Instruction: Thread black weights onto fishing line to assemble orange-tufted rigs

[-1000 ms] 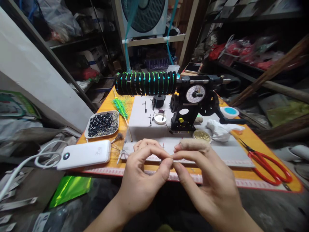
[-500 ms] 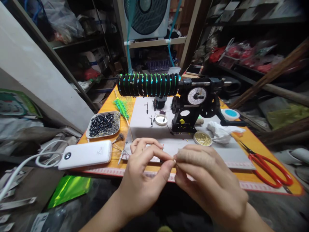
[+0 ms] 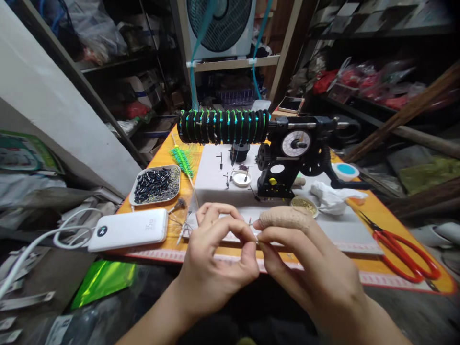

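My left hand (image 3: 219,254) and my right hand (image 3: 305,258) meet fingertip to fingertip over the front edge of the table. Each pinches with thumb and index finger at a tiny pale piece, too small to name. A beige wrap covers one finger of my right hand. Just beyond stands a black hand-cranked winding machine (image 3: 283,163) with a white dial. Its roller (image 3: 223,127) carries black rings and green and blue thread. Small black parts with pins lie on the white board (image 3: 212,191), around a small white dish (image 3: 242,178).
To the left are a tray of black cylindrical pieces (image 3: 154,186), a white power bank (image 3: 129,230) with a cable and a green bristly stick (image 3: 182,160). To the right lie a dish of gold bits (image 3: 304,206), crumpled tissue (image 3: 332,196) and red-handled scissors (image 3: 406,249). A fan (image 3: 221,24) stands behind.
The fingers of my right hand have shifted, and the wrapped finger is now raised away from the pinch. My fingertips remain together. The whole view has moved slightly.
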### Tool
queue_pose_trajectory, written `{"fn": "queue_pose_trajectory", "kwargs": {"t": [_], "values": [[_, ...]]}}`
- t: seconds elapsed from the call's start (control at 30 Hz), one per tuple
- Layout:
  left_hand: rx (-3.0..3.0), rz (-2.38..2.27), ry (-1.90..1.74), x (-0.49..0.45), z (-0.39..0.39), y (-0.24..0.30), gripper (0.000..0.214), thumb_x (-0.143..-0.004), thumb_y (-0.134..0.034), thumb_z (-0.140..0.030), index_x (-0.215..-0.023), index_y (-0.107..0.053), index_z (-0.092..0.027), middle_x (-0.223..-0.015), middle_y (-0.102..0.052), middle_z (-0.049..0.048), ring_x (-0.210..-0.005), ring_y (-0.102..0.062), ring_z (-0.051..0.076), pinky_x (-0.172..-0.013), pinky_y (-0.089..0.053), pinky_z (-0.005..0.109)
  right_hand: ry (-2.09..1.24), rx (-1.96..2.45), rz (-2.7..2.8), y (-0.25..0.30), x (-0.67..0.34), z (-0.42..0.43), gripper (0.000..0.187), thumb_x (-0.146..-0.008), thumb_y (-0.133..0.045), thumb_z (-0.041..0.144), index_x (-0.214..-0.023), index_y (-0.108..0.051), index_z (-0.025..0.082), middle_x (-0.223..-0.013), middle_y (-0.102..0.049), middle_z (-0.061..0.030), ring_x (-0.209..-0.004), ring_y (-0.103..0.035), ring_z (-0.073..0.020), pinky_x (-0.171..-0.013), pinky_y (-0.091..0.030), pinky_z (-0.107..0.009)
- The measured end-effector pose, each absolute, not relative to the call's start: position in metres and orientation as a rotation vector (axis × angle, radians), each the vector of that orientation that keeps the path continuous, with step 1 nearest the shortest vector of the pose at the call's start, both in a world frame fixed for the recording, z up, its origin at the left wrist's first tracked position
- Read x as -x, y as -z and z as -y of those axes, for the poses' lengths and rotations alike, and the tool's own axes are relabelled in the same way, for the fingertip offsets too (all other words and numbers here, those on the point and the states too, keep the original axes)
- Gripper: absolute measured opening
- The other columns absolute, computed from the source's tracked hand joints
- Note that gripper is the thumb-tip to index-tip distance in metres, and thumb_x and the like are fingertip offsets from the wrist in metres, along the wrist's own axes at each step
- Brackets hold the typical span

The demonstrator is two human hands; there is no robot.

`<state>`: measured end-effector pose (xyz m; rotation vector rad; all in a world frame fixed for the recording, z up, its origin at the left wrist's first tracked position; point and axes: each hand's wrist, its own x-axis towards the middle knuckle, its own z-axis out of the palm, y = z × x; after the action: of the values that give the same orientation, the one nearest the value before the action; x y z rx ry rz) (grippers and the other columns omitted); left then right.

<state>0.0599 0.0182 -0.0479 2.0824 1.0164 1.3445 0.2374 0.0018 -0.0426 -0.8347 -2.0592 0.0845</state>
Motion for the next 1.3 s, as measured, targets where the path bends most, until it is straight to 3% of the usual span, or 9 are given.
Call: {"fn": "queue_pose_trajectory", "kwargs": {"t": [0.2, 0.47, 0.63, 0.8, 0.9, 1.0, 1.13, 1.3], "values": [[-1.407, -0.737, -1.166, -0.061, -0.019, 0.054, 0.015, -0.086, -0.059, -0.006, -0.081, -0.06, -0.02, -0.09, -0.057, 0.0016, -0.082, -0.057, 0.015, -0.069, -0.046, 0.026, -0.194, 0.832, 1.976, 0.043, -0.229, -0.005, 0.019, -0.093, -0.054, 0.0, -0.105, -0.056, 0.015, -0.101, -0.061, -0.0063, -0.101, -0.059, -0.0139, -0.087, -0.051, -0.022], [-1.138, -0.567, -1.126, -0.066, -0.017, 0.062, 0.012, -0.091, -0.063, -0.011, -0.081, -0.062, -0.018, -0.092, -0.056, 0.0009, -0.071, -0.053, 0.009, -0.067, -0.046, 0.019, -0.063, 0.862, 1.95, 0.047, -0.228, 0.0, 0.026, -0.09, -0.057, -0.002, -0.108, -0.057, 0.017, -0.11, -0.06, -0.0082, -0.104, -0.06, -0.0171, -0.09, -0.052, -0.029], [-1.237, -0.693, -1.154, -0.066, -0.015, 0.063, 0.016, -0.087, -0.06, -0.005, -0.082, -0.063, -0.019, -0.099, -0.055, 0.0017, -0.072, -0.056, 0.009, -0.069, -0.047, 0.021, 0.117, 0.888, 1.939, 0.049, -0.231, 0.003, 0.034, -0.084, -0.057, -0.006, -0.104, -0.059, 0.022, -0.115, -0.051, -0.007, -0.108, -0.054, -0.0189, -0.096, -0.047, -0.031], [-1.366, -0.825, -1.142, -0.065, -0.013, 0.057, 0.011, -0.086, -0.062, -0.011, -0.082, -0.061, -0.021, -0.101, -0.057, 0.0031, -0.097, -0.057, 0.019, -0.085, -0.046, 0.03, -0.072, 0.915, 1.942, 0.047, -0.233, 0.006, 0.031, -0.082, -0.053, -0.003, -0.106, -0.059, 0.016, -0.114, -0.051, -0.0102, -0.109, -0.053, -0.0201, -0.096, -0.046, -0.033], [-1.406, -0.841, -1.153, -0.065, -0.012, 0.055, 0.011, -0.084, -0.063, -0.012, -0.081, -0.061, -0.022, -0.099, -0.058, 0.0031, -0.1, -0.058, 0.021, -0.094, -0.042, 0.037, -0.184, 0.935, 1.941, 0.045, -0.233, 0.008, 0.027, -0.084, -0.052, 0.001, -0.106, -0.058, 0.017, -0.11, -0.053, -0.0096, -0.11, -0.054, -0.0196, -0.091, -0.048, -0.03], [-1.544, -0.897, -1.187, -0.063, -0.012, 0.056, 0.013, -0.082, -0.064, -0.01, -0.081, -0.062, -0.023, -0.098, -0.058, 0.003, -0.102, -0.057, 0.023, -0.093, -0.041, 0.039, -0.169, 0.97, 1.916, 0.047, -0.233, 0.008, 0.022, -0.086, -0.056, 0.002, -0.101, -0.059, 0.018, -0.106, -0.055, -0.0067, -0.104, -0.057, -0.0153, -0.088, -0.048, -0.024], [-1.808, -0.948, -1.194, -0.054, -0.012, 0.062, 0.013, -0.089, -0.066, -0.014, -0.089, -0.065, -0.027, -0.096, -0.064, 0.002, -0.111, -0.052, 0.025, -0.096, -0.037, 0.043, -0.162, 1.036, 1.864, 0.053, -0.235, 0.007, 0.018, -0.088, -0.058, 0.003, -0.097, -0.059, 0.019, -0.103, -0.057, -0.0054, -0.101, -0.058, -0.0132, -0.088, -0.046, -0.022], [-1.862, -0.921, -1.22, -0.049, -0.014, 0.065, 0.018, -0.089, -0.064, -0.009, -0.088, -0.059, -0.027, -0.087, -0.069, -0.0017, -0.102, -0.055, 0.023, -0.095, -0.036, 0.045, -0.202, 1.095, 1.831, 0.061, -0.238, 0.009, 0.013, -0.09, -0.059, 0.007, -0.094, -0.058, 0.02, -0.101, -0.057, -0.0048, -0.1, -0.059, -0.0136, -0.086, -0.046, -0.023]]}}
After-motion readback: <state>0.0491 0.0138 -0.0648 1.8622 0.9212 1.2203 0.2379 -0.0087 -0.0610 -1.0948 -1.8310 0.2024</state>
